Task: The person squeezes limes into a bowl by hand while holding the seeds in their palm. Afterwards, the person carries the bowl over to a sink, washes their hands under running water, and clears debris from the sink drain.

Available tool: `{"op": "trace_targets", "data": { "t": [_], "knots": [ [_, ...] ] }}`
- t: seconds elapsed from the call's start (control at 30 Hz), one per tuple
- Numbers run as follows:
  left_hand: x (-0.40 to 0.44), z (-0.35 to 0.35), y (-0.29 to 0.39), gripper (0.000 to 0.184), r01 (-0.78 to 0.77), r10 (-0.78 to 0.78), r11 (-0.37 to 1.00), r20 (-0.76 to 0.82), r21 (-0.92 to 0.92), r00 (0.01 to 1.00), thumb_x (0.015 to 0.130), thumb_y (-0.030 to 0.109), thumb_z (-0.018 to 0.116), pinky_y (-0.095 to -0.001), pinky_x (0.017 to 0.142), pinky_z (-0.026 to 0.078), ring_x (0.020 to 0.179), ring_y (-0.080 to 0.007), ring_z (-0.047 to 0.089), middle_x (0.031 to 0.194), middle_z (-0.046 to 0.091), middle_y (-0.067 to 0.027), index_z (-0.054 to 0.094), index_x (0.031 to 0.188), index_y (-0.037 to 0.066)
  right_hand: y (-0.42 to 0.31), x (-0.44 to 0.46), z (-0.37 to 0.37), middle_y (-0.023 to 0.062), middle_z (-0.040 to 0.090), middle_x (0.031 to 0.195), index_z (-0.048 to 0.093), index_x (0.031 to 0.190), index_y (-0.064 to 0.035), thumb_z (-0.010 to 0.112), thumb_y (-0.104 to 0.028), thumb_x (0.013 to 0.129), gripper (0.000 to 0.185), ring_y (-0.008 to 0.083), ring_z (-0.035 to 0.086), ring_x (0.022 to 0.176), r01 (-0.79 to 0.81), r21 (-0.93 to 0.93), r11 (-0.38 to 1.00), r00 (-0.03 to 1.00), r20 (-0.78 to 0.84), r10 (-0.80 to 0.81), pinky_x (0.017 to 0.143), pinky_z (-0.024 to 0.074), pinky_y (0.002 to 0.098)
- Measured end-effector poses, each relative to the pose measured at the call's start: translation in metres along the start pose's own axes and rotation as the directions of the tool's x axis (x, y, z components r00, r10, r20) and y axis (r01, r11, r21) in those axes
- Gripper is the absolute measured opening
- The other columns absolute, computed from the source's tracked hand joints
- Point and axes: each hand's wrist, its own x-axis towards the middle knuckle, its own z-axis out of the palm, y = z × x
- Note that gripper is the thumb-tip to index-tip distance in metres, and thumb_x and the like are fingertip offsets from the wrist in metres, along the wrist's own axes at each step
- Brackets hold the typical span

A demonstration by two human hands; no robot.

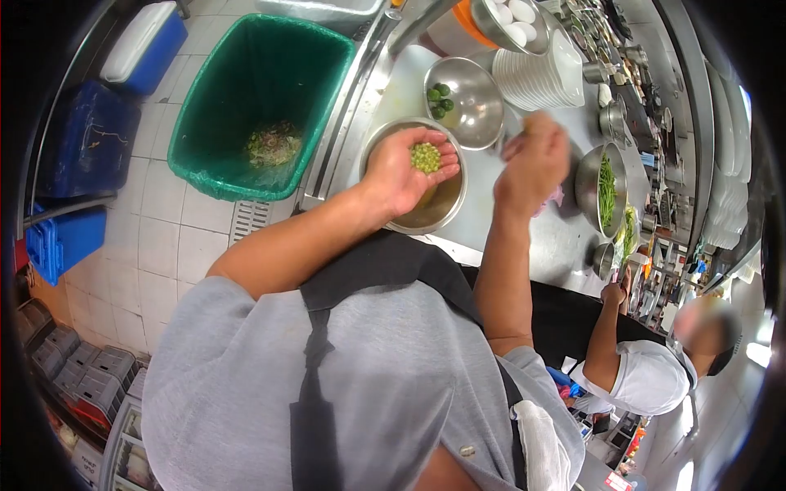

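My left hand is palm up with curled fingers. Cupped in it is a heap of small pale-green pieces, too small to name surely. Below the hand is a round metal bowl, its contents mostly covered by my palm. My right hand is raised over the counter, smeared by motion, so I cannot make out its fingers or whether they hold anything. Ahead of both hands, a second metal bowl holds several whole green limes.
A green lined bin with scraps stands left of the counter. Stacked white plates and a bowl of eggs are at the far side. Rightward are a bowl of green beans and another person.
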Motion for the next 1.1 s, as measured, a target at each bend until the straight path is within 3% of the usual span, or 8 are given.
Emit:
{"op": "trace_targets", "data": {
  "t": [0.1, 0.2, 0.33, 0.43, 0.63, 0.73, 0.83, 1.1],
  "knots": [
    [0.0, -0.001, -0.004, 0.031, 0.017, -0.017, 1.0, -0.01, 0.022, 1.0, 0.099, 0.023, 0.041, -0.0459, 0.093, 0.05, 0.096, -0.0303, 0.06, 0.101, 0.062, -0.0185, 0.058, 0.103, -0.002, -0.044, 0.011, 0.014, 0.0057, 0.065, 0.077, 0.067, 0.102, -0.002, 0.065, -0.017, 0.088, 0.02, 0.0117, 0.061, 0.073, 0.172, 0.089, 0.981, 0.875, 0.444, -0.193, 0.064, 0.0479, 0.0278],
    [0.001, -0.001, -0.005, 0.03, 0.009, -0.009, 1.0, 0.011, 0.03, 1.0, 0.099, 0.024, 0.041, -0.0462, 0.093, 0.05, 0.097, -0.03, 0.06, 0.101, 0.062, -0.0183, 0.057, 0.103, -0.002, -0.013, 0.039, 0.033, 0.0098, 0.07, 0.086, 0.068, 0.112, -0.0082, 0.064, -0.017, 0.088, 0.026, 0.0189, 0.065, 0.075, 0.462, -0.084, 0.883, 0.746, 0.575, -0.336, 0.067, 0.0501, 0.0304],
    [-0.002, -0.003, -0.003, 0.03, -0.011, 0.012, 0.999, -0.006, 0.035, 1.0, 0.099, 0.024, 0.041, -0.0463, 0.093, 0.05, 0.097, -0.0299, 0.06, 0.101, 0.062, -0.0182, 0.057, 0.104, -0.001, 0.059, 0.079, 0.036, 0.0151, 0.069, 0.103, 0.069, 0.11, -0.0131, 0.063, -0.028, 0.087, 0.028, 0.0337, 0.066, 0.094, 0.64, -0.643, 0.422, 0.662, 0.739, 0.122, 0.082, 0.0507, 0.0419],
    [-0.001, -0.004, -0.004, 0.03, -0.013, 0.012, 0.999, 0.007, 0.03, 1.0, 0.099, 0.024, 0.041, -0.0462, 0.093, 0.05, 0.097, -0.0298, 0.06, 0.101, 0.062, -0.018, 0.057, 0.103, -0.001, 0.089, 0.069, 0.04, 0.0153, 0.07, 0.1, 0.07, 0.106, -0.0127, 0.066, -0.03, 0.084, 0.028, 0.0338, 0.066, 0.095, 0.623, -0.694, 0.361, 0.67, 0.711, 0.211, 0.083, 0.0504, 0.0435],
    [-0.001, -0.002, -0.004, 0.03, -0.019, 0.018, 0.999, 0.021, 0.043, 1.0, 0.099, 0.024, 0.041, -0.0462, 0.093, 0.05, 0.097, -0.0297, 0.06, 0.1, 0.062, -0.0179, 0.057, 0.103, -0.001, 0.104, 0.085, 0.037, 0.0163, 0.069, 0.098, 0.067, 0.108, -0.007, 0.07, -0.022, 0.081, 0.032, 0.0296, 0.066, 0.093, 0.508, -0.629, 0.589, 0.683, 0.711, 0.17, 0.082, 0.0515, 0.0386],
    [-0.002, -0.001, -0.001, 0.03, -0.01, 0.01, 1.0, -0.004, 0.012, 1.0, 0.099, 0.024, 0.04, -0.0465, 0.093, 0.05, 0.096, -0.0298, 0.061, 0.099, 0.062, -0.0178, 0.058, 0.103, -0.001, 0.061, 0.068, 0.019, 0.0082, 0.066, 0.096, 0.063, 0.111, -0.0007, 0.067, -0.016, 0.084, 0.032, 0.015, 0.062, 0.083, 0.021, -0.293, 0.956, 0.763, 0.623, 0.174, 0.075, 0.0499, 0.028],
    [0.001, -0.002, 0.0, 0.03, 0.004, -0.004, 1.0, -0.015, 0.007, 1.0, 0.099, 0.024, 0.04, -0.0465, 0.092, 0.05, 0.095, -0.0298, 0.061, 0.1, 0.062, -0.0172, 0.058, 0.103, -0.001, 0.018, 0.034, 0.002, 0.0045, 0.062, 0.098, 0.061, 0.114, 0.0013, 0.064, -0.011, 0.088, 0.029, 0.0106, 0.057, 0.081, 0.057, -0.208, 0.976, 0.765, 0.637, 0.091, 0.073, 0.0481, 0.0244],
    [0.008, -0.007, -0.004, 0.03, -0.019, 0.019, 1.0, 0.047, -0.004, 0.999, 0.099, 0.023, 0.04, -0.0429, 0.088, 0.05, 0.095, -0.0267, 0.061, 0.1, 0.064, -0.0135, 0.06, 0.101, 0.001, 0.024, -0.027, -0.016, 0.0153, 0.061, 0.092, 0.063, 0.104, -0.0025, 0.065, -0.012, 0.087, 0.02, 0.0302, 0.061, 0.081, 0.528, -0.358, 0.77, 0.69, 0.71, -0.143, 0.072, 0.0482, 0.0369]
  ]
}}
